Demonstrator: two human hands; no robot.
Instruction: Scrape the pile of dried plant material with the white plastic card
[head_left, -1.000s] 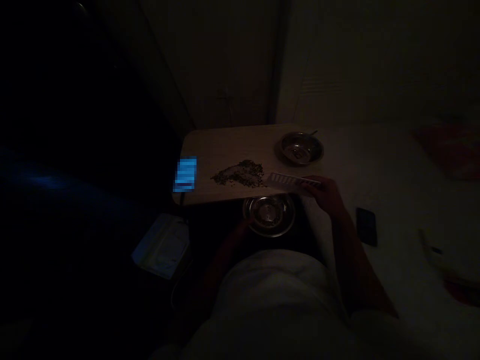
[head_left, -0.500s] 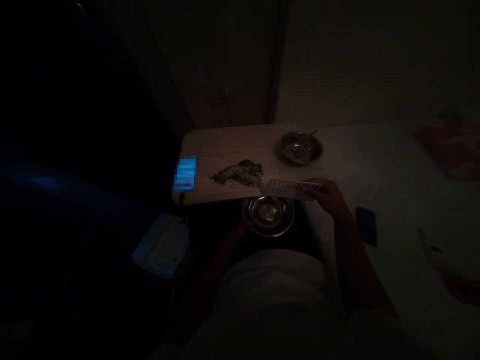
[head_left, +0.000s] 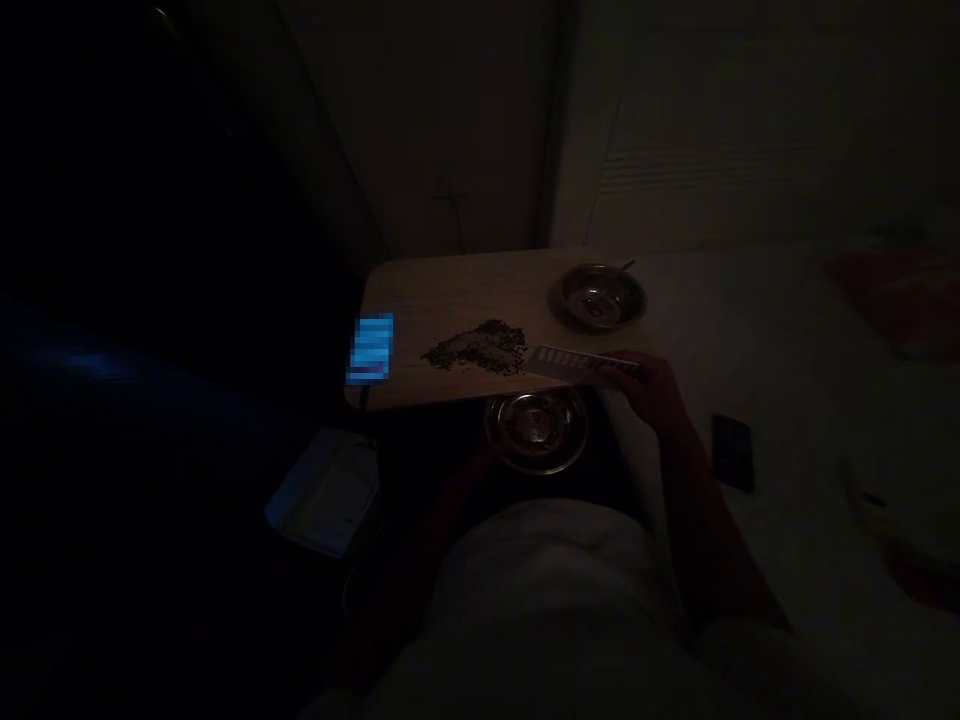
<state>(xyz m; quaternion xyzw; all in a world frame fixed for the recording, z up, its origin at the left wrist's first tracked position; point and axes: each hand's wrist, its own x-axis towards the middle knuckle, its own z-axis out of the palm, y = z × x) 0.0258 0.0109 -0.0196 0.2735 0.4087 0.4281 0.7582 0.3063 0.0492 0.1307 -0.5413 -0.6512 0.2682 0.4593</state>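
While the right hand clutches a slotted strip, dark bits lie just leftward; the left hand is at a bowl, grip too dark to tell.

hands: 2 | bowls: 2 | slotted tool: 1 | heap: 1 | tabletop: 1 | dark phone: 1

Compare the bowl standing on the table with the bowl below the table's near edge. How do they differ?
The upper bowl stands on the table; the lower bowl is below its near edge, beside the left hand. A thin piece juts past the upper bowl's rim; none shows at the lower bowl's. Both look round, shiny and metallic.
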